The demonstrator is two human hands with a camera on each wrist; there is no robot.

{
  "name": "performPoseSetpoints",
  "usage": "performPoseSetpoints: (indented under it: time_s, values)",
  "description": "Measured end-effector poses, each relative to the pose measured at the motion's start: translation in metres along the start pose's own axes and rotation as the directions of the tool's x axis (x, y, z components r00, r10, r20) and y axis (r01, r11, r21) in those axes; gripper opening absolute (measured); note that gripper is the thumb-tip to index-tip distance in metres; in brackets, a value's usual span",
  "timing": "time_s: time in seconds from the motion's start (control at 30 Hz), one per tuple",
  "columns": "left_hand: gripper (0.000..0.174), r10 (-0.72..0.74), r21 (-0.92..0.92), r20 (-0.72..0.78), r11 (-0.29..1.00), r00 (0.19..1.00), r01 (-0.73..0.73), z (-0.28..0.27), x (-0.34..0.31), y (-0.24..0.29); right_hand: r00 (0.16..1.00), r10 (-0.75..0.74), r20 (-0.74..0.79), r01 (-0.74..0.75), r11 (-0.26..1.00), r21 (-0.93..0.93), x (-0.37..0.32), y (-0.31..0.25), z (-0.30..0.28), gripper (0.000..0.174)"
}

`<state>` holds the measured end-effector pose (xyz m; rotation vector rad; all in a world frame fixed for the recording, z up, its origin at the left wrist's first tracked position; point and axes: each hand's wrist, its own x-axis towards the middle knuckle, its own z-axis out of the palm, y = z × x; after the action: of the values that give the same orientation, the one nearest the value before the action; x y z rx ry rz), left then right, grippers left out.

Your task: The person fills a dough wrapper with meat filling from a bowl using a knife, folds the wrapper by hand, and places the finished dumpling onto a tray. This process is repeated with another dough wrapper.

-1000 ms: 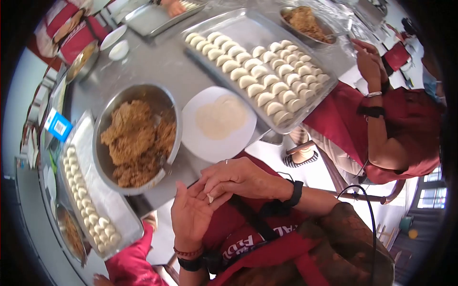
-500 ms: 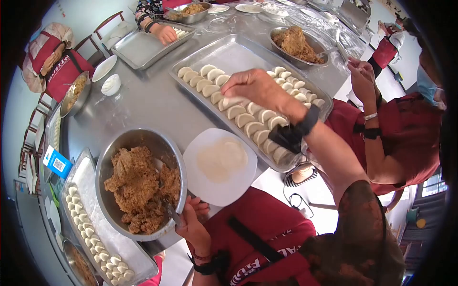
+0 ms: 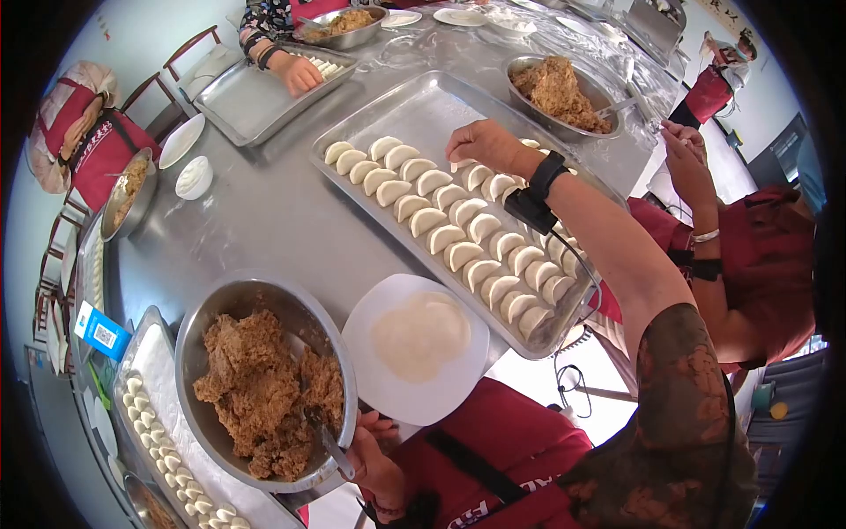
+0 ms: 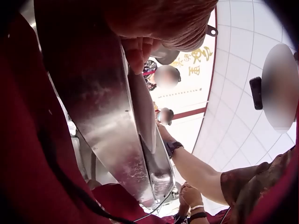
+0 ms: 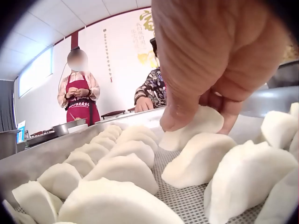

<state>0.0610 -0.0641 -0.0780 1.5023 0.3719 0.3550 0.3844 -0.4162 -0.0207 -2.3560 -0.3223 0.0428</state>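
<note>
In the head view my right hand (image 3: 489, 148) is over the far part of the large tray (image 3: 432, 84), pinching a white dumpling. Close up, the right wrist view has its thumb and fingers (image 5: 180, 114) on that dumpling (image 5: 194, 128), low among rows of others on the perforated surface. My left hand (image 3: 379, 463) is at the near right rim of the steel bowl (image 3: 339, 353) of brown filling (image 3: 256, 379), its fingers loosely bent beside the spoon handle (image 3: 335, 450). The left wrist view has this hand (image 4: 163, 23) above the plate's edge (image 4: 142, 107).
A white plate with round wrappers (image 3: 419, 339) lies between bowl and large tray. Further left is another dumpling tray (image 3: 163, 353) with a blue card (image 3: 103, 331). Another filling bowl (image 3: 560, 93) stands beyond the large tray. People (image 3: 749, 264) work around the table.
My hands have parted from beside the bowl. The right has travelled out over the large tray and now lowers a dumpling among the rows; the left has moved to the bowl's rim.
</note>
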Motion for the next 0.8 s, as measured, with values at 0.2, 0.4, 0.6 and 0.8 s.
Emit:
performPoseSetpoints:
  time_s: [0.2,0.4,0.6,0.8]
  values:
    - [0.032,-0.02,-0.024,-0.011,1.0,1.0,0.019,0.002,-0.001,0.004,0.995,-0.042,0.086,0.029,0.989,0.148,0.003,0.015,0.006,0.015]
    - [0.029,0.008,0.017,0.058,1.0,0.998,-0.009,-0.003,-0.001,-0.001,0.995,-0.061,0.081,0.052,0.993,0.107,0.002,0.019,0.014,0.016]
    - [0.028,-0.038,-0.021,0.043,0.999,0.998,0.039,0.003,-0.001,0.009,0.992,-0.122,-0.001,0.122,0.992,0.025,-0.001,0.018,0.017,0.022]
    - [0.031,0.013,-0.045,0.067,0.999,0.998,-0.01,0.001,0.003,0.005,0.999,-0.044,-0.003,0.043,0.977,-0.207,-0.041,-0.05,0.008,0.027]
